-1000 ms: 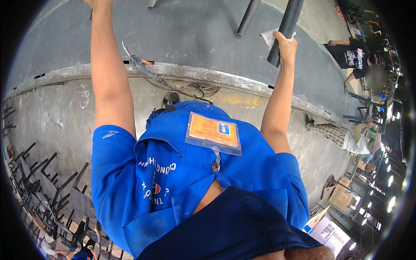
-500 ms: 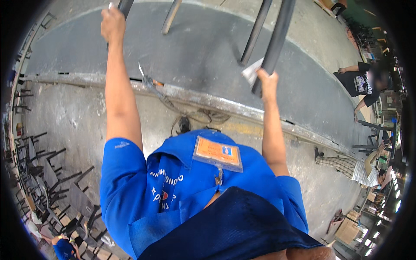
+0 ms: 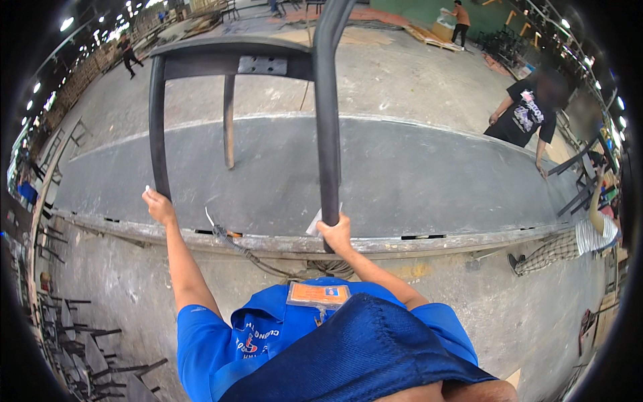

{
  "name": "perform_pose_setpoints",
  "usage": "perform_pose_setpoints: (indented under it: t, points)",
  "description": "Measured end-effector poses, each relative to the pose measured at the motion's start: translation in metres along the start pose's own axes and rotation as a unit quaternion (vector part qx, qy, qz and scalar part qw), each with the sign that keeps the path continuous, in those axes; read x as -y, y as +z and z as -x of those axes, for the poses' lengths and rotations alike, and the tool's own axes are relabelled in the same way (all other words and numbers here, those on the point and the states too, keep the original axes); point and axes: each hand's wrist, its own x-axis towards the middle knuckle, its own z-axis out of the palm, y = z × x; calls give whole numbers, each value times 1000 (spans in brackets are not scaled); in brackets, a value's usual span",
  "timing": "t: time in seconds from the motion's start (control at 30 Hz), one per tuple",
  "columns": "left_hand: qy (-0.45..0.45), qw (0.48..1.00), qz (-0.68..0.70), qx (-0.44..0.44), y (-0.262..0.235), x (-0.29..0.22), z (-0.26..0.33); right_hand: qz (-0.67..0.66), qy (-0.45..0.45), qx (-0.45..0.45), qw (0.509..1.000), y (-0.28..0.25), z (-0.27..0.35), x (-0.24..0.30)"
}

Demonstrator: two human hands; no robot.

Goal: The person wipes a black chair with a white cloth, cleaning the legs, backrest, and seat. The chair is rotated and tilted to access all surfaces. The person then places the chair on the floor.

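Observation:
A black wooden chair stands on a long dark grey platform in front of me, its legs reaching down toward the near edge. My left hand is closed at the foot of the chair's left leg, and a small white bit pokes up from its fingers. My right hand is wrapped round the lower part of the thick right leg. A whitish flat sheet sticks out beside that hand; its kind cannot be made out. Under the seat's edge is a grey plate with several dark holes.
The grey platform runs across the view. A cable with an orange-marked end lies over its near edge. One person in black leans at its right end by other dark chairs; another wears a striped top. More chairs crowd the lower left.
My view has tilted up, so the seat and far floor now show. Both hands appear lower in the picture, still at the chair's legs.

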Motion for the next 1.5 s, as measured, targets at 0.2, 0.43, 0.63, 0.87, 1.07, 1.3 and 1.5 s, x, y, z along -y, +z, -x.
perform_pose_setpoints:
  t: [0.2, 0.43, 0.63, 0.87, 1.07, 1.3, 1.5]
  points:
    - [-185, 967, 124, -122, 1, -10, 2, -7, -55, -22, 998, 18, 17, 4]
    - [-283, 794, 455, 287, 2, -142, 140, -18, -64, -26, 997, 24, 28, 5]
    - [-394, 593, 465, 527, -35, -252, 241, -25, -86, 4, 996, 31, 30, -5]
    - [-392, 572, 453, 561, -60, -254, 232, -119, -115, 115, 980, 37, 44, -4]
    - [-346, 590, 485, 545, -102, -207, 197, 74, -257, 275, 923, 19, 32, -34]
    - [-265, 724, 379, 511, -152, -128, 195, 154, -117, 0, 981, 29, -112, -74]
    - [-289, 734, 386, 478, -159, -94, 211, -88, 134, 160, 974, 73, -177, -65]
